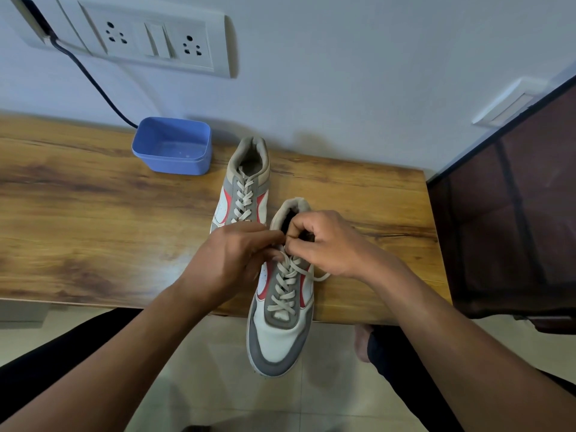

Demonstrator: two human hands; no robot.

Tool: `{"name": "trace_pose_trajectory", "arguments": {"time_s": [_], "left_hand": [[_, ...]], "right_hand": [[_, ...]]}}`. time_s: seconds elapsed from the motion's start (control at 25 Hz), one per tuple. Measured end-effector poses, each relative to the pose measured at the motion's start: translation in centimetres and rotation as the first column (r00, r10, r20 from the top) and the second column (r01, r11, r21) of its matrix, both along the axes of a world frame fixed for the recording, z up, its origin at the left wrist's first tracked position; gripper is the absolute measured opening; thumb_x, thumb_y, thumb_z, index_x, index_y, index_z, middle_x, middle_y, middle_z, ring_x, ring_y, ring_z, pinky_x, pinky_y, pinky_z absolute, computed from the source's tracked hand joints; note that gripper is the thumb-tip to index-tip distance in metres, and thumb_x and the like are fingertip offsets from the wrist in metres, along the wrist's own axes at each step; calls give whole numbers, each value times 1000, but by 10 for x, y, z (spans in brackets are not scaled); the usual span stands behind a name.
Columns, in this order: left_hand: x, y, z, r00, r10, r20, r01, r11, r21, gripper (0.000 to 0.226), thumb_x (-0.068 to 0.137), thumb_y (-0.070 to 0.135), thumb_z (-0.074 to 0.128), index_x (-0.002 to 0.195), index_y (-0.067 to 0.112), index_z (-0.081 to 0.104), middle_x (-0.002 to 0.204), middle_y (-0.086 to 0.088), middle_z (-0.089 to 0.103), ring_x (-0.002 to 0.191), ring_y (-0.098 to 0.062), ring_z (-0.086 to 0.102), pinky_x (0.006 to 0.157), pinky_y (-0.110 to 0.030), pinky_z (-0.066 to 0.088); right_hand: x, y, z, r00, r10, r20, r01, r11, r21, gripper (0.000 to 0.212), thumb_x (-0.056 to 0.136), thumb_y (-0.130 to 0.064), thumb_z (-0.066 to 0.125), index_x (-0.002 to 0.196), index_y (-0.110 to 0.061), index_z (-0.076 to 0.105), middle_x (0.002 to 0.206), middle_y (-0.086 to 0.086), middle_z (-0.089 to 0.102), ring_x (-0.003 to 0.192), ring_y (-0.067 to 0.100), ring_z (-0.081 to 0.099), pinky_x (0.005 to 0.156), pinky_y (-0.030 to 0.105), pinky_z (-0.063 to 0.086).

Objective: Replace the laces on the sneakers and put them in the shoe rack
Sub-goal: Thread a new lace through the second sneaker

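Two grey, white and red sneakers lie on a wooden table (93, 213). The far sneaker (244, 182) is laced and points toward me. The near sneaker (280, 322) hangs its toe over the table's front edge. Its off-white lace (285, 288) crosses up the eyelets, and one loose end trails to the right. My left hand (233, 254) and my right hand (327, 241) meet at the top eyelets, fingers curled and pinching the lace there. The fingertips hide the exact spot they hold.
A blue plastic tub (173, 146) stands at the back of the table by the wall. A dark cable (90, 79) runs down from a wall socket panel (149, 39). A dark brown cabinet (514, 213) stands at the right. My legs and a tiled floor lie below.
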State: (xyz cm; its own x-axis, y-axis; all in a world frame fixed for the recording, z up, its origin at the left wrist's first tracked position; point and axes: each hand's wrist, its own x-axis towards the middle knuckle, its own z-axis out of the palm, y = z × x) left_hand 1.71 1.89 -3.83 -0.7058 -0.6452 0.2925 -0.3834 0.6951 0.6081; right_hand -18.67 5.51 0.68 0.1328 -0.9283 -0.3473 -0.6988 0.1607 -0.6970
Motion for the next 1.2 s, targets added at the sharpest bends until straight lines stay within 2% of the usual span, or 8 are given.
{"name": "trace_pose_trajectory", "arguments": {"time_s": [0.12,0.32,0.56,0.72,0.8,0.96,1.08,1.2], "left_hand": [[2,-5,2,999,-37,14,37,999,9,22,90,20,73,111,13,77,85,3,72,75,-12,67,62,-32,54],[3,-13,4,996,-81,31,81,996,26,29,83,12,77,112,13,78,89,2,76,74,-11,71,62,-30,56],[1,-16,2,995,-79,64,78,997,23,35,78,1,79,112,11,79,86,-2,75,72,-15,70,61,-27,55],[0,-17,0,991,-82,103,77,996,51,37,78,-3,80,110,16,80,87,1,73,73,-9,67,67,-3,40],[0,-18,1,989,-65,135,52,994,97,38,80,1,78,112,21,79,87,4,68,73,-5,60,66,-3,37],[-6,-15,21,994,7,110,-26,984,177,34,82,12,60,104,30,78,90,5,60,79,-8,58,64,-24,50],[-21,-14,41,996,-73,50,64,983,171,20,84,11,75,96,26,79,91,8,63,79,-5,60,67,-10,41],[-41,-9,52,961,-203,189,172,970,170,14,80,26,84,91,33,80,87,15,57,77,2,55,63,-9,34]], "right_hand": [[1,2,3,1000,10,-9,-10,1000,2,12,94,-22,71,82,-22,70,84,-3,72,75,14,69,59,26,50],[-5,2,6,999,-34,38,35,999,-34,20,90,-16,71,72,-23,67,76,-1,71,62,12,61,56,34,45],[-8,0,18,997,-31,67,31,1000,2,15,89,-15,75,75,-18,75,79,1,75,72,20,68,65,44,52],[-18,6,29,995,-28,100,34,998,-55,22,89,-14,74,68,-20,74,74,4,75,71,31,67,63,42,51],[-21,8,32,996,-21,85,25,999,-40,23,91,-18,74,69,-22,74,70,1,74,65,21,67,66,41,53],[-33,15,49,997,-42,64,44,999,-18,23,95,-23,75,71,-21,73,59,-4,68,53,10,61,62,36,55],[-40,37,60,998,55,22,-57,991,119,14,94,-28,77,81,-23,75,69,-6,74,63,18,72,62,38,61],[-37,55,55,986,167,-18,-159,962,221,9,97,-25,74,88,-25,75,76,-10,77,68,7,74,71,36,64]]}}
